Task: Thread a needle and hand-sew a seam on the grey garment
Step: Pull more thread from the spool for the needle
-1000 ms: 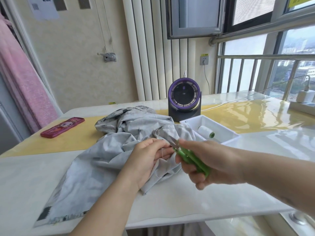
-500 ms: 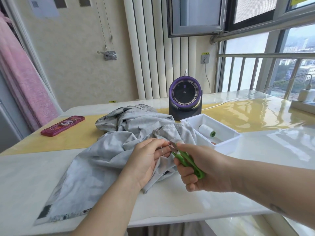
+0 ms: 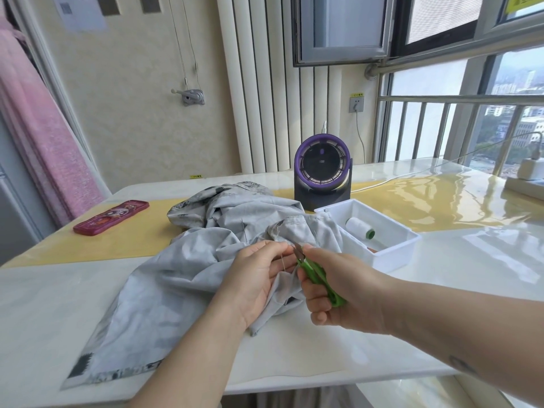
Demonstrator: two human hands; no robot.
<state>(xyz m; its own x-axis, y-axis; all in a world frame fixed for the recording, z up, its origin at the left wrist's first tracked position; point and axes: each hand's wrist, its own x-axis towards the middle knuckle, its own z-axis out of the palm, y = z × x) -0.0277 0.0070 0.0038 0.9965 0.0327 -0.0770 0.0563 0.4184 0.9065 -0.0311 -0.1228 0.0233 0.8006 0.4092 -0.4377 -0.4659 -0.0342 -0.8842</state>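
The grey garment (image 3: 176, 278) lies crumpled across the white table. My left hand (image 3: 259, 278) rests on its fold and pinches a thin needle (image 3: 282, 262) with thread between thumb and fingers. My right hand (image 3: 338, 290) grips green thread snips (image 3: 316, 276), their metal tips pointing up-left and touching the thread right beside my left fingertips. A second pin or needle (image 3: 243, 229) stands stuck in the cloth further back.
A white plastic tray (image 3: 394, 248) holding a white thread spool (image 3: 360, 228) sits to the right of the garment. Behind it stands a purple-ringed desk fan (image 3: 322, 175). A red case (image 3: 112, 217) lies at left on the yellow mat. A charger block (image 3: 530, 169) sits far right.
My right hand has brought the green snips up and left, from beside my left hand to the thread at my left fingertips. The left hand stays put on the garment.
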